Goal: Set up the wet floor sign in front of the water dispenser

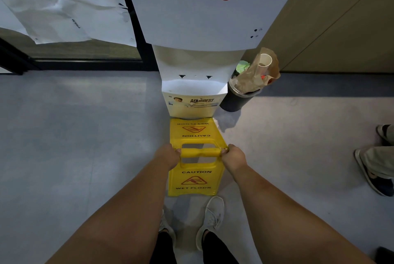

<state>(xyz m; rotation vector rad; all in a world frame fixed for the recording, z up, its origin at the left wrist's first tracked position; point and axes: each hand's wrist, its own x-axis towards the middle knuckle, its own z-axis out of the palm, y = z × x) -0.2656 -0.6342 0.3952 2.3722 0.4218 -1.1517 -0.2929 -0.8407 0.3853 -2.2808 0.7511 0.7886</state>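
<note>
A yellow wet floor sign (195,180) stands spread on the grey floor, right in front of the white water dispenser (204,29). Its far panel reaches the dispenser's base and its near panel faces me with "CAUTION WET FLOOR" on it. My left hand (169,157) grips the left end of the sign's top handle. At the right end of the same handle my right hand (233,158) is closed around it. Both forearms stretch down from the bottom of the view.
A black bin (234,101) stuffed with a brown paper bag and a cup stands right of the dispenser. My two grey shoes (211,219) are just behind the sign. Another person's feet (375,169) are at the right edge. A glass wall with papers is at left.
</note>
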